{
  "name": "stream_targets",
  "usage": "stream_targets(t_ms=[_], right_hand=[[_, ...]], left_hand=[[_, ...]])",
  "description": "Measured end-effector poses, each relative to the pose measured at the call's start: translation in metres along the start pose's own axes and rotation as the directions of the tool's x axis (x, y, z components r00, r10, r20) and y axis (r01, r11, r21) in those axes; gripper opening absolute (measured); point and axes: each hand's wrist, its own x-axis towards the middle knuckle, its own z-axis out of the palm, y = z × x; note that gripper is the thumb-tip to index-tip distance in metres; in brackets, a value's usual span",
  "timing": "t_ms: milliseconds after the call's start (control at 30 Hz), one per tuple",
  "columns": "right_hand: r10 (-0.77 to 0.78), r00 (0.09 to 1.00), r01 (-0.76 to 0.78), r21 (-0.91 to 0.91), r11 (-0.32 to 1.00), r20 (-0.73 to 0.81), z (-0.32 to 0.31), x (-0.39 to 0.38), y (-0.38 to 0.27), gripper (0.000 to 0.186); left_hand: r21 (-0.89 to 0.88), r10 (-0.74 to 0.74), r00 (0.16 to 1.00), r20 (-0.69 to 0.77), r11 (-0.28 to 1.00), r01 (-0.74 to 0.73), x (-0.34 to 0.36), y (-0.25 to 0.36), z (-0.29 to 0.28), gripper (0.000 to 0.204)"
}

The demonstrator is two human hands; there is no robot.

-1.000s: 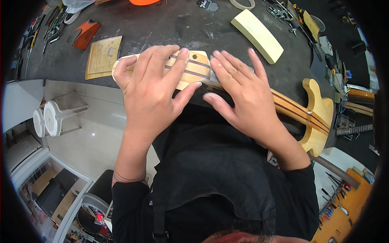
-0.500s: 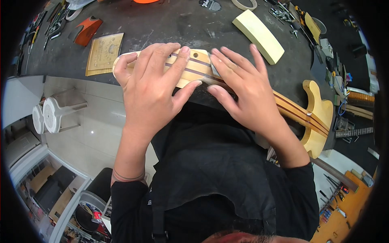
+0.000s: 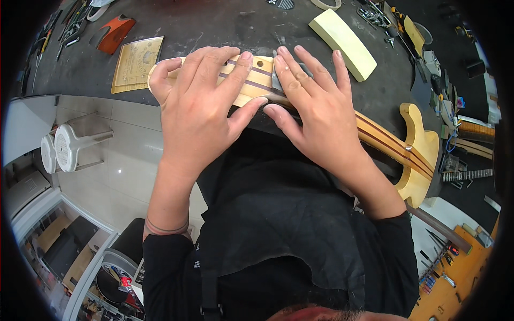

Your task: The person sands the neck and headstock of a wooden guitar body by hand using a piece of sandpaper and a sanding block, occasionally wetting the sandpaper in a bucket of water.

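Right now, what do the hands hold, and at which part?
Both hands, left hand and right hand, press flat on the striped guitar headstock; nothing is gripped.

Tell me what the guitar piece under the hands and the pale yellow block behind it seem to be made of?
The guitar neck looks like pale, bare wood with darker strips glued in lengthwise: grain colour and stripes show, no gloss. The guitar body seems the same wood, smooth-edged. The pale yellow block looks matte and uniform, perhaps foam or soft plastic; hard to tell. The workbench top looks like a dark, scuffed sheet.
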Motion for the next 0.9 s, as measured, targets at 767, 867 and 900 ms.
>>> stream_targets(t_ms=[767,867,900], right_hand=[[0.033,0.998,-0.030,-0.086,0.996,0.044,-0.012,-0.006,-0.020,0.072],[0.011,1.000,-0.008,-0.143,0.990,0.019,-0.004,0.010,-0.011,0.070],[0.006,1.000,-0.003,-0.145,0.989,0.019,-0.007,0.005,-0.014,0.068]], left_hand=[[-0.005,0.000,1.000,-0.011,1.000,0.000,-0.001,0.003,0.000,0.061],[-0.002,0.008,1.000,-0.010,1.000,-0.008,-0.001,0.002,-0.001,0.061],[-0.003,0.002,1.000,-0.005,1.000,-0.002,-0.002,0.002,-0.001,0.061]])
